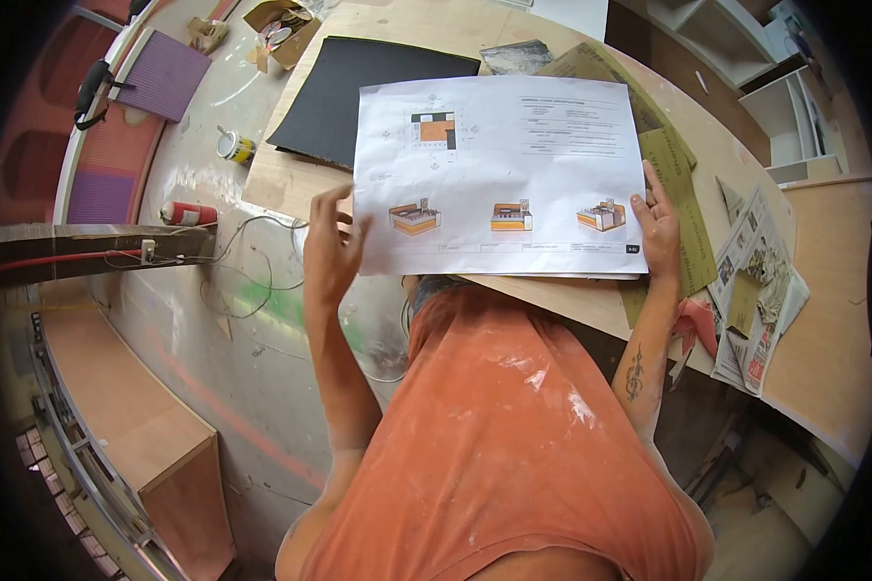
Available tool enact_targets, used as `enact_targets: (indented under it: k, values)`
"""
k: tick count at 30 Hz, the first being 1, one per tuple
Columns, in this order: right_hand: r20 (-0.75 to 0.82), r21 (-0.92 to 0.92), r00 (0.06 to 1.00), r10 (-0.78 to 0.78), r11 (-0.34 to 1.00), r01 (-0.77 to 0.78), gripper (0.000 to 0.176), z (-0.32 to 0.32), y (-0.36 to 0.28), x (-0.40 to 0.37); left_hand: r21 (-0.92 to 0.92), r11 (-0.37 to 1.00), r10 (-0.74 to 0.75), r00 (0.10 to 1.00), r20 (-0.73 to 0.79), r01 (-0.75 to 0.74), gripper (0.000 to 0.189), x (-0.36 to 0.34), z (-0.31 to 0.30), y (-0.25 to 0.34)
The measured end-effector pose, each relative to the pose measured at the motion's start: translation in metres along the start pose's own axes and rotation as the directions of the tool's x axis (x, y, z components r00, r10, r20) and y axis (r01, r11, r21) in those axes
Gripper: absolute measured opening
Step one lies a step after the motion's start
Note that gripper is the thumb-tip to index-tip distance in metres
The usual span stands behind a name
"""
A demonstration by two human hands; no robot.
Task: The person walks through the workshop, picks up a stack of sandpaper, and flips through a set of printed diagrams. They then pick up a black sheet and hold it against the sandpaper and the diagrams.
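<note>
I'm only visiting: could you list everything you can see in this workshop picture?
printed sheet: one, white with orange drawings, centre, over the table
black sheet: one, black, on the table behind it
olive sheets: several, olive, under the printed sheet's right side
newspaper: one pile, grey, table's right
table: one, pale wood, centre
tin: one, white and yellow, floor left
canister: one, red, floor left
panel: one, purple, top left
shirt: one, orange, dusty, bottom
left hand: one, at the sheet's left edge, grip unclear
right hand: one, gripping its right edge
</note>
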State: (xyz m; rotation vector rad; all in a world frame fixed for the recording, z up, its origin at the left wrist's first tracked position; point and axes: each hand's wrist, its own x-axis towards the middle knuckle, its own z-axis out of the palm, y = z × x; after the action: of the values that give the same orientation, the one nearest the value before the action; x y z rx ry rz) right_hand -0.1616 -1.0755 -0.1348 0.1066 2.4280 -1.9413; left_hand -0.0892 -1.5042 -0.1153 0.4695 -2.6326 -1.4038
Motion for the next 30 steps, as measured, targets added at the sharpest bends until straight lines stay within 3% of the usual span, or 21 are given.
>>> enact_targets:
  k: [2, 3, 5, 7, 9, 10, 23, 30]
  values:
    - [0.011, 0.027, 1.0, 0.005, 1.0, -0.006, 0.057, 0.0, 0.001, 0.001, 0.282, 0.888, 0.325, 0.93, 0.17, -0.362, 0.057, -0.018, -0.007, 0.004]
    - [0.012, 0.06, 1.0, -0.011, 0.998, 0.01, 0.056, 0.001, 0.002, 0.001, 0.285, 0.887, 0.324, 0.93, 0.173, -0.362, 0.057, -0.026, -0.009, 0.005]
    - [0.013, 0.099, 1.0, -0.021, 0.995, 0.02, 0.055, 0.002, 0.004, 0.002, 0.471, 0.715, 0.363, 0.85, 0.381, -0.516, 0.069, -0.037, -0.012, 0.007]
    - [0.019, 0.099, 1.0, -0.019, 0.995, 0.017, 0.056, 0.002, 0.003, 0.002, 0.453, 0.735, 0.379, 0.86, 0.342, -0.504, 0.058, -0.041, -0.009, -0.008]
    - [0.024, 0.1, 1.0, -0.012, 0.995, 0.009, 0.056, 0.002, 0.003, 0.002, 0.464, 0.66, 0.493, 0.807, 0.326, -0.591, 0.045, -0.039, -0.011, -0.023]
    - [0.027, 0.099, 1.0, -0.007, 0.995, 0.004, 0.056, 0.001, 0.004, 0.002, 0.408, 0.726, 0.483, 0.833, 0.271, -0.554, 0.035, -0.042, -0.01, -0.021]
    - [0.005, 0.065, 0.999, -0.041, 0.997, 0.041, 0.055, 0.002, 0.003, 0.0, 0.361, 0.76, 0.45, 0.838, 0.309, -0.541, 0.029, -0.047, -0.011, -0.013]
    - [0.003, 0.103, 0.999, -0.041, 0.994, 0.04, 0.054, 0.0, 0.006, -0.001, 0.35, 0.729, 0.514, 0.808, 0.288, -0.588, 0.021, -0.042, -0.008, -0.022]
